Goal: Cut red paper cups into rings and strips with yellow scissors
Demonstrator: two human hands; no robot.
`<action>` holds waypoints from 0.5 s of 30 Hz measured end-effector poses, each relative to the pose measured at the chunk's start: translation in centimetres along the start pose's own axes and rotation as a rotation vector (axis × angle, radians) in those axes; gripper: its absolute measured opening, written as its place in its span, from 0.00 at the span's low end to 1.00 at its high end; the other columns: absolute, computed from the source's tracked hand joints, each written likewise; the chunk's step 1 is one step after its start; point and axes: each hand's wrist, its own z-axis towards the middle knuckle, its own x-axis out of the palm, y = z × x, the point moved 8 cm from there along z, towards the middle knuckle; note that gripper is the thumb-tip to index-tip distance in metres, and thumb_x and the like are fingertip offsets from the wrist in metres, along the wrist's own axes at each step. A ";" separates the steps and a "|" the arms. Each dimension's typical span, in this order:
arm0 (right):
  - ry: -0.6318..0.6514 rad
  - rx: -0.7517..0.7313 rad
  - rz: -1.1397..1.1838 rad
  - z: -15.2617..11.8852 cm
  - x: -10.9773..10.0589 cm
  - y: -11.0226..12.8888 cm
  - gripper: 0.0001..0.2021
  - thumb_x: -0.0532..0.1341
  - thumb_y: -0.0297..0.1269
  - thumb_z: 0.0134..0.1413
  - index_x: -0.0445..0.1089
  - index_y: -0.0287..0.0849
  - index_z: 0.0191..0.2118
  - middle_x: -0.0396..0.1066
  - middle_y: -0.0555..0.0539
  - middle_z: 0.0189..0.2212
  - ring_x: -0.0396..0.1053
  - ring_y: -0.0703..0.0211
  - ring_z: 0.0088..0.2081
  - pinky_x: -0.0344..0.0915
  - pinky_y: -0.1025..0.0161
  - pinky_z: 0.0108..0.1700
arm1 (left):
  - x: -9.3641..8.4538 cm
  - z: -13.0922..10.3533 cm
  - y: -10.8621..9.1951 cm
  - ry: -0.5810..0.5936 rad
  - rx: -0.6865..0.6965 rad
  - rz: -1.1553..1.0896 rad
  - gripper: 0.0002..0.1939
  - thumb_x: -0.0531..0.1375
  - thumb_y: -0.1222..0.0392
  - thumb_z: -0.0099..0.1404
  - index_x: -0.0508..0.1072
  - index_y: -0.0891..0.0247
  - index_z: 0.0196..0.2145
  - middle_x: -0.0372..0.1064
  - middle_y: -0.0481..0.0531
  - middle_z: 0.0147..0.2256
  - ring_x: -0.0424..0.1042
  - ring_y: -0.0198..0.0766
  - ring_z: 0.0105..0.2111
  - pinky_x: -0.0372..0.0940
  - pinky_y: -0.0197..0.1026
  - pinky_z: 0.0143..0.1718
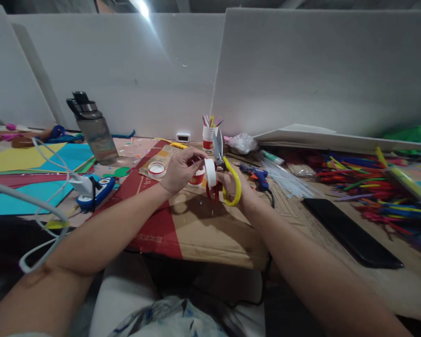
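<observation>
My right hand [228, 182] is closed around yellow-handled scissors [235, 187], their blades pointing up. The same hand also holds a white ring-shaped piece [211, 172] with a red strip [213, 193] at its lower side; whether it is a tape roll or part of a paper cup I cannot tell. My left hand [182, 169] has thumb and fingers pinched together at the upper left of the white ring; what lies between them is too small to make out. Behind and below the fingers stands a red paper cup [197, 179], partly hidden. A white round piece with a red rim [156, 169] lies to the left.
The cardboard work surface [217, 238] carries a blue glue gun [259, 177] and a black phone-like slab [351, 231] at right, beside many coloured pipe cleaners [365, 187]. A water bottle [96, 133], a white cable [52, 206] and coloured sheets [24, 161] are at left. A pen cup [209, 135] stands behind.
</observation>
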 end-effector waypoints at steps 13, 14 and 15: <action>0.008 -0.075 0.044 0.2 0.4 -0.6 0.10 0.63 0.44 0.48 0.63 0.47 0.32 0.64 0.54 0.16 0.62 0.61 0.16 0.59 0.64 0.16 | -0.9 -0.2 -2.3 -0.066 -0.021 -0.025 0.03 0.69 0.62 0.56 0.80 0.60 0.30 0.77 0.54 0.36 0.74 0.39 0.42 0.67 0.41 0.47; -0.005 -0.101 0.055 0.1 0.4 -0.2 0.11 0.63 0.46 0.50 0.63 0.47 0.32 0.63 0.55 0.17 0.61 0.62 0.16 0.58 0.64 0.16 | -1.2 -0.1 -1.9 -0.116 -0.049 -0.084 0.04 0.69 0.61 0.56 0.79 0.60 0.30 0.77 0.53 0.35 0.74 0.38 0.40 0.67 0.41 0.46; -0.023 -0.119 0.067 0.0 0.3 0.2 0.13 0.63 0.49 0.51 0.63 0.47 0.33 0.62 0.56 0.17 0.59 0.64 0.16 0.57 0.65 0.17 | -1.6 0.1 -1.4 -0.165 -0.086 -0.149 0.05 0.70 0.60 0.55 0.79 0.61 0.30 0.77 0.53 0.34 0.74 0.37 0.37 0.68 0.40 0.44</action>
